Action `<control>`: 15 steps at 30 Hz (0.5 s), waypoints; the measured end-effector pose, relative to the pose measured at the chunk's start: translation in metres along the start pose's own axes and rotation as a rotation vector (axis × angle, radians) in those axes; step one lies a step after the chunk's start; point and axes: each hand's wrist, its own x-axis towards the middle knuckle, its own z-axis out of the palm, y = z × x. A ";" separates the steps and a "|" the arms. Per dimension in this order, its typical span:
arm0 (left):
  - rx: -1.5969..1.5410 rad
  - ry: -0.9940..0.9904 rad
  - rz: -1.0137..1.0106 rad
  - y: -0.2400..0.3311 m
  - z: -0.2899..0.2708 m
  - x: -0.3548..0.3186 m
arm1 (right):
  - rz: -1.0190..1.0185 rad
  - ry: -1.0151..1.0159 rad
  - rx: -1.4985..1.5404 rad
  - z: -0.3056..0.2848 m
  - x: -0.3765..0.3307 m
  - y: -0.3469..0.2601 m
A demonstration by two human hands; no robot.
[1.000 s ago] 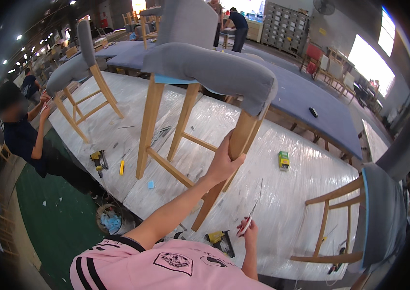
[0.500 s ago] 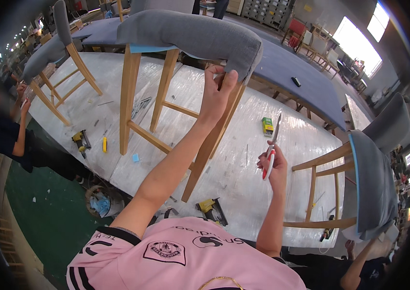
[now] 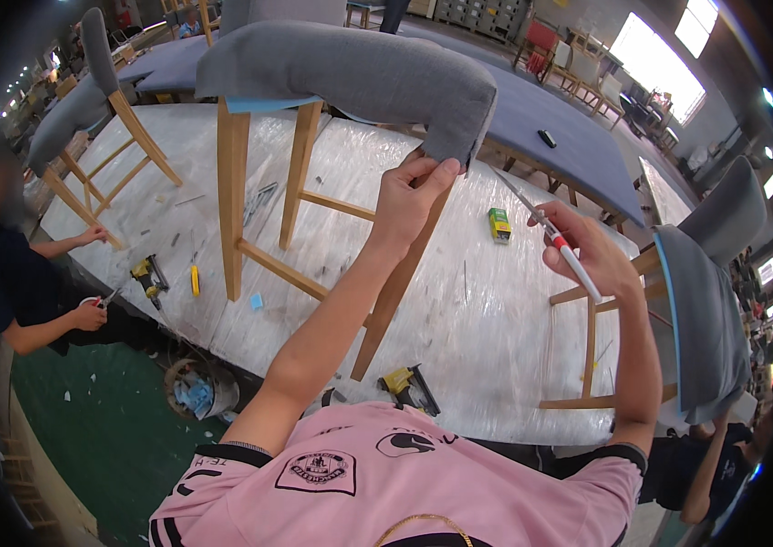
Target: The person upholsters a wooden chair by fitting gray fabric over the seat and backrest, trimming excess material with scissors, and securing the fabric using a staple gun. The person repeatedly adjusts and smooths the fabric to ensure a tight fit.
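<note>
A wooden chair (image 3: 231,196) with grey fabric upholstery (image 3: 341,64) stands in front of me. My left hand (image 3: 407,199) pinches the lower edge of the fabric where it hangs over the top of the near right leg. To the right, my right hand (image 3: 591,251) is closed around a long, thin, pointed blade with a red-and-white handle (image 3: 570,260). Its tip points up and left toward that fabric corner, apart from it. Whether it is a knife or closed scissors cannot be told.
The chair stands on a plastic-covered table (image 3: 468,365). On it lie a green-yellow box (image 3: 498,225), staple guns (image 3: 409,387) and a yellow cutter (image 3: 195,281). Grey chairs stand left (image 3: 135,137) and right (image 3: 705,310). A co-worker (image 3: 17,273) holds scissors at left; a bucket (image 3: 213,387) is below.
My right hand has moved up and right, and the blade has tilted toward the chair's corner. My left hand has moved slightly down, and the fabric flap now hangs lower over the leg.
</note>
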 end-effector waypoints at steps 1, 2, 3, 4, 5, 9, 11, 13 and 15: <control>0.026 -0.005 0.013 -0.001 -0.002 -0.002 | 0.019 -0.031 -0.025 -0.004 0.003 -0.004; 0.052 -0.010 0.026 -0.002 -0.004 -0.003 | 0.037 -0.062 -0.049 -0.008 0.006 -0.008; 0.073 -0.020 0.039 -0.003 -0.004 -0.004 | 0.046 -0.114 -0.068 -0.013 0.007 -0.017; 0.073 -0.024 0.060 -0.005 -0.004 -0.004 | 0.044 -0.128 -0.096 -0.016 0.010 -0.019; 0.074 -0.027 0.083 -0.006 -0.004 -0.004 | 0.041 -0.142 -0.123 -0.018 0.012 -0.021; 0.088 -0.037 0.128 -0.006 -0.003 -0.005 | 0.066 -0.162 -0.213 -0.022 0.019 -0.029; 0.104 -0.033 0.138 -0.005 -0.003 -0.007 | 0.072 -0.182 -0.202 -0.024 0.022 -0.033; 0.122 -0.021 0.135 -0.005 -0.005 -0.013 | 0.047 -0.199 -0.183 -0.024 0.021 -0.038; 0.140 -0.010 0.125 -0.006 -0.006 -0.016 | -0.005 -0.198 -0.159 -0.026 0.020 -0.037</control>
